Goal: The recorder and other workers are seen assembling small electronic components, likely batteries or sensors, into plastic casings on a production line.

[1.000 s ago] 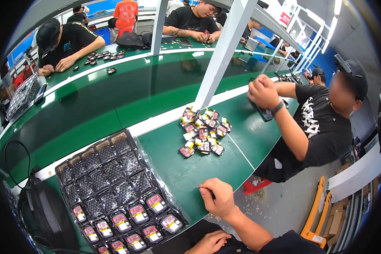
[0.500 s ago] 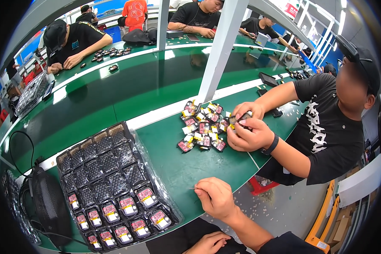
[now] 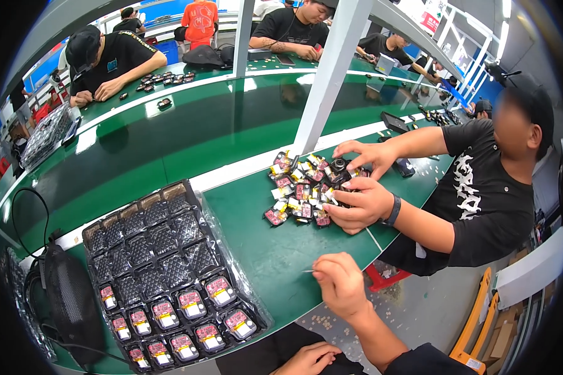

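Head view: right hand (image 3: 339, 281) pinches a thin pin (image 3: 308, 271) (wrist bent), left hand (image 3: 309, 360) loosely curled

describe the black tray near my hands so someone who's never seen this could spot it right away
On the green workbench, look at the near left end, beside the black bag. There lies a black moulded tray of small square pockets, left of the right hand. Unlike the loose heap of parts farther along the bench, it holds its red-and-yellow pieces one per pocket, in the nearest rows only.
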Available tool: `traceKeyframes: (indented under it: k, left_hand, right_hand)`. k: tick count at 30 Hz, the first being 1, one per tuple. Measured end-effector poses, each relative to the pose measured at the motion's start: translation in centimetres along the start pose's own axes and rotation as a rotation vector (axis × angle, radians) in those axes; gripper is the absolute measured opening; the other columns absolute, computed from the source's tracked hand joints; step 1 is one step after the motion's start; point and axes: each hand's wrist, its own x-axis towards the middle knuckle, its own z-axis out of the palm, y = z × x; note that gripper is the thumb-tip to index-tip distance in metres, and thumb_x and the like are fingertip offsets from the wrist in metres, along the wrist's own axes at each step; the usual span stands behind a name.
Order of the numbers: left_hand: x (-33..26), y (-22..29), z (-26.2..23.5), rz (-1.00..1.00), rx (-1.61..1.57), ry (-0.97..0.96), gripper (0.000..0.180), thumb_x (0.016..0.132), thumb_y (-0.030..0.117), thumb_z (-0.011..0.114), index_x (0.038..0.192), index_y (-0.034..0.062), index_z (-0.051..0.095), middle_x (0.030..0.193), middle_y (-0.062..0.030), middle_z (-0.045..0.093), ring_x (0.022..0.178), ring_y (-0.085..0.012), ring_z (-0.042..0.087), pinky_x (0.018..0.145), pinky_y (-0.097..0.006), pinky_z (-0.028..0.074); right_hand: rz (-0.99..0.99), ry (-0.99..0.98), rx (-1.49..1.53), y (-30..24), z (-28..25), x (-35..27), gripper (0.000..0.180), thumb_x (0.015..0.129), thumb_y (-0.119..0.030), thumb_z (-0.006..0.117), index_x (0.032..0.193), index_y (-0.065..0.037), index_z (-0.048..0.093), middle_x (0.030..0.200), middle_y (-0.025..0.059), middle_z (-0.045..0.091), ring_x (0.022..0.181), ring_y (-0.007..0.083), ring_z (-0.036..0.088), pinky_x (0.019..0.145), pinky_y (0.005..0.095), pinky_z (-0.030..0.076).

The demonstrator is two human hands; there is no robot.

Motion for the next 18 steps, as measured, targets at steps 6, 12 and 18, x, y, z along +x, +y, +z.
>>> traceKeyframes:
  k: [6, 12, 18]
  left_hand:
    - [-0.2, 0.6, -0.5, -0.019, -0.029, -0.012, 0.017, 0.096, 0.000, 0.056, 0.105, -0.0017, 0.070, 0.090, -0.0123, 0.067, 0.077, -0.0207, 0.071, 0.070, -0.032, 0.058]
    - [0.0, 0.5, -0.2, -0.006, -0.014, -0.014, 0.017, 0.097, 0.000, 0.057, 0.106, -0.0012, 0.071, 0.089, -0.0119, 0.067, 0.077, -0.0201, 0.071, 0.071, -0.032, 0.058]
    - [-0.1, 0.5, -0.5, -0.026, -0.015, -0.013, 0.017, 0.097, 0.001, 0.058, 0.107, -0.0006, 0.071, 0.089, -0.0112, 0.068, 0.078, -0.0195, 0.072, 0.071, -0.032, 0.058]
  right_hand:
    - [0.103, 0.004, -0.131, 2.7, -2.5, 0.3, 0.009, 0.091, -0.005, 0.070, 0.097, -0.001, 0.065, 0.095, 0.0139, 0.066, 0.087, 0.0348, 0.064, 0.077, 0.0428, 0.051]
    - [0.246, -0.082, -0.150, 2.7, -2.5, 0.6, 0.008, 0.091, -0.003, 0.069, 0.099, -0.002, 0.065, 0.096, 0.0134, 0.065, 0.089, 0.0346, 0.065, 0.078, 0.0432, 0.052]
    - [0.213, -0.084, -0.209, 3.2, -2.6, 0.6, 0.010, 0.091, -0.006, 0.071, 0.100, -0.003, 0.066, 0.097, 0.0116, 0.064, 0.090, 0.0338, 0.066, 0.078, 0.0424, 0.054]
